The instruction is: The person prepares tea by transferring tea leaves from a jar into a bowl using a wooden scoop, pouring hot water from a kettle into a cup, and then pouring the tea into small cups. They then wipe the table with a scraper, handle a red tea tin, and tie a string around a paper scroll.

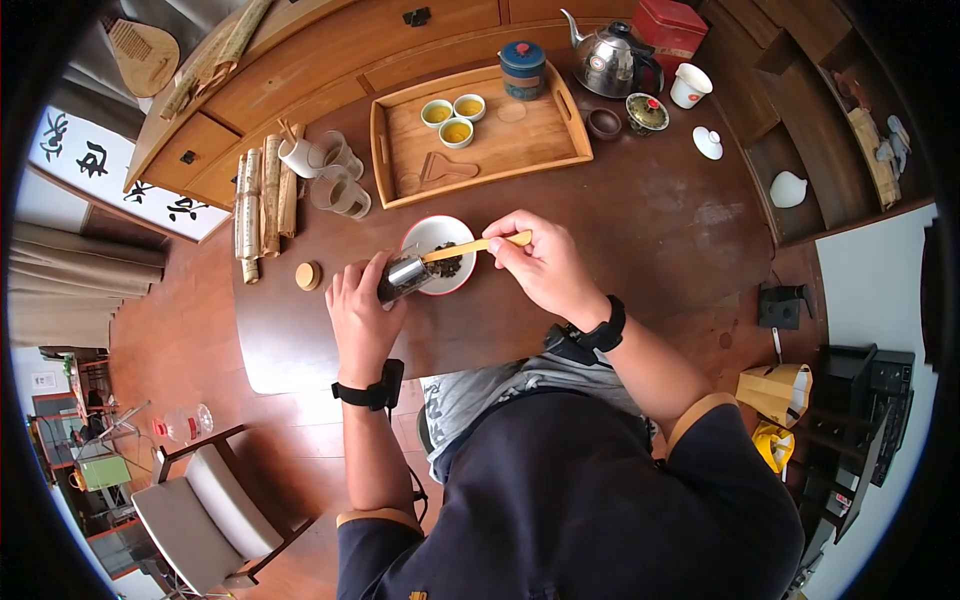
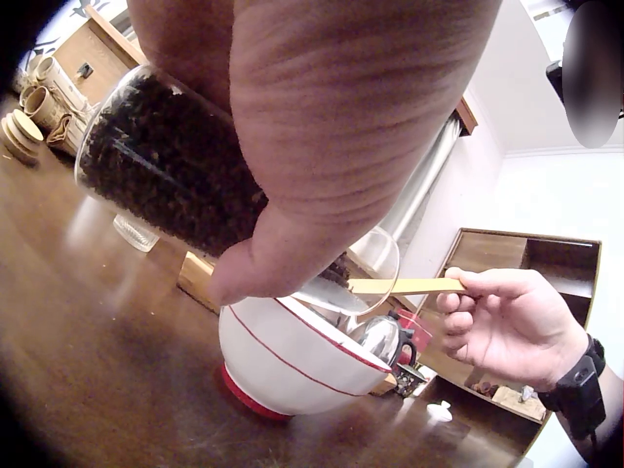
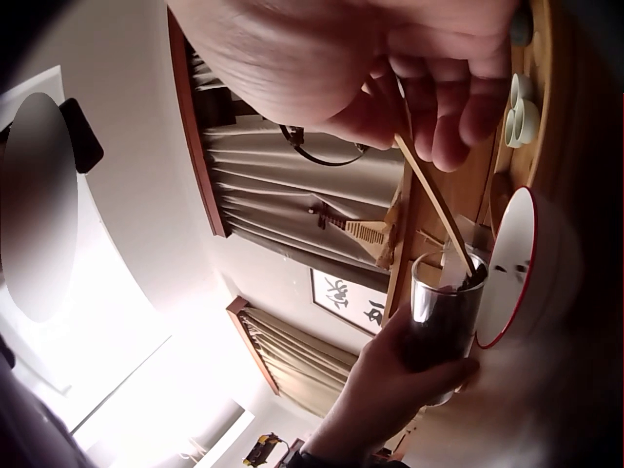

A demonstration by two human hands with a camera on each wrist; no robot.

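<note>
A glass jar of dark dried leaves lies tilted in my left hand, whose fingers curl round it; its mouth is over a white bowl with a red rim. Between thumb and fingers my right hand pinches a thin wooden scoop, its far end inside the jar's mouth, as the right wrist view also shows. Some dark leaves lie in the bowl. The jar's far end is partly hidden by my left hand in the head view.
Behind the bowl is a wooden tray with several cups and a blue lidded jar. Glass cups and bamboo rolls stand left, a round wooden lid nearer. A kettle and lidded bowl are back right.
</note>
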